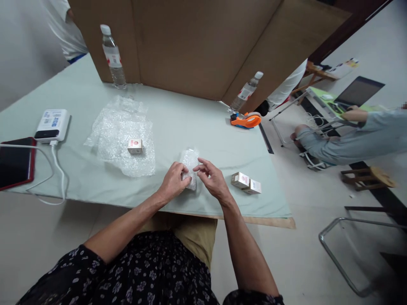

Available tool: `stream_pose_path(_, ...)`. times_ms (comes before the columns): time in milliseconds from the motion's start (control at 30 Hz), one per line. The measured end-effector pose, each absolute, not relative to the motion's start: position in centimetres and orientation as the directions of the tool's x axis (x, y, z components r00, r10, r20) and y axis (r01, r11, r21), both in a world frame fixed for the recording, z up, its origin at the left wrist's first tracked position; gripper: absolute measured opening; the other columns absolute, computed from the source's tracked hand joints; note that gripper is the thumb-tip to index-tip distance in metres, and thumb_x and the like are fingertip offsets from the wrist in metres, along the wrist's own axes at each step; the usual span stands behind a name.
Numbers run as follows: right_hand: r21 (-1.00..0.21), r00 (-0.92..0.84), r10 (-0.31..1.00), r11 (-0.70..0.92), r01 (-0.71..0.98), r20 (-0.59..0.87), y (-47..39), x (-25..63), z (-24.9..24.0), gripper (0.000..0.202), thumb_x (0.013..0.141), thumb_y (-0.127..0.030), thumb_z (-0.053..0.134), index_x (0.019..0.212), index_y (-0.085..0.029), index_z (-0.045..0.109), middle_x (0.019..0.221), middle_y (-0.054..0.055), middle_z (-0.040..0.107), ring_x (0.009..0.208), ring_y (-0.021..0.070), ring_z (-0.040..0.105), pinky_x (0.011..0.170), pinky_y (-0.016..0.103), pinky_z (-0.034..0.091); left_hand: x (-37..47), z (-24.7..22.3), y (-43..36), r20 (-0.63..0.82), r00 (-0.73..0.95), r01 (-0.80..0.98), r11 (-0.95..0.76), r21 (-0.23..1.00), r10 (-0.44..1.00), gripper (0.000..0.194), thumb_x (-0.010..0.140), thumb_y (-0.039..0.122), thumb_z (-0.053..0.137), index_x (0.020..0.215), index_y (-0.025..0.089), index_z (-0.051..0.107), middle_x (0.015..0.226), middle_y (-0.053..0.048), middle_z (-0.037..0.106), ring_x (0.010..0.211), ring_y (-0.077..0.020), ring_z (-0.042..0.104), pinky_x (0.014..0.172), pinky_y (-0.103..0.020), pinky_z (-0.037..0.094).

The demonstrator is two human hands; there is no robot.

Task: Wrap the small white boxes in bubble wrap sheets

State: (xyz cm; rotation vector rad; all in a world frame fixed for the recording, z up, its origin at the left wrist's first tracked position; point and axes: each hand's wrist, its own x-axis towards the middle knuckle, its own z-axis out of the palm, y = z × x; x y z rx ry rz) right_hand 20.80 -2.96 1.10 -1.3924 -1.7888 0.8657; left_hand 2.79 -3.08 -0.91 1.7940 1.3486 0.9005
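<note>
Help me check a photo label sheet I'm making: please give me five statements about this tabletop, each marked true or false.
1. The left hand touches a bubble-wrapped bundle. True.
2. Three cartons stand together beyond the right hand. False: only two cartons are grouped to the right of the right hand.
3. One printed carton sits on the bubble-wrap sheets. True.
4. The tape dispenser is beside the left-hand water bottle. False: the orange tape dispenser lies near the right-hand water bottle.
5. A white cable runs from the power bank. True.
</note>
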Motion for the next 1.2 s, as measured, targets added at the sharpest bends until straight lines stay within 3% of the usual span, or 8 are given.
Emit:
stream_pose_path(133, -0.823, -0.203, 0.966, 0.245, 0.513, 0.161, -2.5, 20.4, 0.1, 0.047, 0.086, -0.023, 0.052, 0.132, -0.017, 0.057, 0.096, 0.006, 0.075, 0.080, 0.0153, 0.063, 0.071, 0.029, 0.048, 3.0, -0.8, -3.4, 0.221, 0.271, 0.510, -0.335, 0.793, 0.937, 0.036, 0.080, 0.012, 0.059, 0.115, 0.021, 0.060, 0.111, -0.007, 0.055, 0.105, -0.0216, 0.057, 0.095, -0.037, 0.049)
stream_pose_path(233, -0.831, -0.192, 0.967, 0.244, 0.499, 0.169, -2.5, 20.4, -0.3, 0.045, 0.085, -0.025, 0.054, 0.130, -0.018, 0.060, 0.098, 0.006, 0.074, 0.081, 0.0155, 0.063, 0.072, 0.029, 0.049, 3.0, -0.8, -3.4, 0.244, 0.330, 0.558, -0.398, 0.728, 0.912, 0.044, 0.082, 0.012, 0.055, 0.124, 0.025, 0.062, 0.117, -0.007, 0.053, 0.107, -0.0220, 0.057, 0.096, -0.038, 0.050)
stream_pose_path(467, -0.916, 0.110, 0.994, -0.060, 0.396, -0.018, -1.4, 21.7, -2.1, 0.049, 0.079, -0.044, 0.064, 0.118, -0.015, 0.063, 0.103, 0.010, 0.071, 0.070, 0.0152, 0.060, 0.065, 0.030, 0.052, 2.9, -0.9, -2.9, 0.197, 0.386, 0.607, -0.409, 0.681, 0.901, 0.032, 0.085, 0.018, 0.055, 0.113, 0.019, 0.070, 0.108, -0.010, 0.056, 0.105, -0.0256, 0.057, 0.095, -0.040, 0.051)
stream_pose_path(633, -0.901, 0.071, 0.992, -0.124, 0.416, -0.104, 1.9, 20.8, -3.1, 0.039, 0.070, -0.047, 0.072, 0.092, -0.015, 0.068, 0.072, 0.002, 0.066, 0.065, 0.0161, 0.057, 0.058, 0.027, 0.045, 2.9, -0.9, -3.0, 0.213, 0.388, 0.600, -0.421, 0.680, 0.897, 0.029, 0.085, 0.018, 0.054, 0.110, 0.019, 0.070, 0.109, -0.010, 0.056, 0.106, -0.0255, 0.057, 0.097, -0.041, 0.050)
stream_pose_path(767, -0.935, 0.010, 0.989, -0.143, 0.326, -0.148, 3.4, 19.8, -2.7, 0.031, 0.064, -0.045, 0.073, 0.066, -0.018, 0.059, 0.058, -0.005, 0.051, 0.057, 0.0115, 0.045, 0.053, 0.024, 0.035, 2.8, -1.1, -2.9, 0.212, 0.401, 0.586, -0.428, 0.688, 0.891, 0.027, 0.085, 0.018, 0.054, 0.107, 0.019, 0.070, 0.106, -0.009, 0.056, 0.103, -0.0244, 0.057, 0.095, -0.040, 0.050)
stream_pose_path(967, -0.992, -0.088, 0.996, 0.004, 0.126, -0.007, 1.0, 19.4, -1.0, 0.021, 0.072, -0.038, 0.072, 0.072, -0.019, 0.064, 0.068, -0.003, 0.057, 0.066, 0.0126, 0.050, 0.064, 0.026, 0.041, 3.1, -1.7, -3.1, 0.234, 0.204, 0.541, -0.309, 0.783, 0.951, 0.048, 0.079, 0.020, 0.062, 0.126, 0.017, 0.054, 0.115, -0.010, 0.055, 0.106, -0.0242, 0.057, 0.095, -0.041, 0.051)
stream_pose_path(1100, -0.954, -0.121, 0.982, 0.170, 0.247, 0.144, -1.2, 19.9, -0.5, 0.013, 0.076, -0.034, 0.073, 0.076, -0.021, 0.071, 0.085, 0.002, 0.066, 0.086, 0.0181, 0.060, 0.079, 0.030, 0.047, 3.1, -1.9, -3.1, 0.304, 0.108, 0.561, -0.310, 0.767, 0.947, 0.067, 0.074, 0.021, 0.069, 0.136, 0.017, 0.044, 0.124, -0.013, 0.052, 0.119, -0.0289, 0.050, 0.105, -0.047, 0.045)
stream_pose_path(1200, -0.905, -0.181, 0.954, 0.285, 0.316, 0.238, -2.4, 20.5, -0.5, 0.013, 0.083, -0.034, 0.068, 0.082, -0.023, 0.074, 0.092, 0.004, 0.067, 0.096, 0.0195, 0.063, 0.091, 0.034, 0.049, 2.7, -1.9, -2.8, 0.285, 0.181, 0.550, -0.338, 0.764, 0.941, 0.053, 0.076, 0.019, 0.068, 0.127, 0.019, 0.053, 0.132, -0.014, 0.048, 0.127, -0.0302, 0.046, 0.111, -0.049, 0.039)
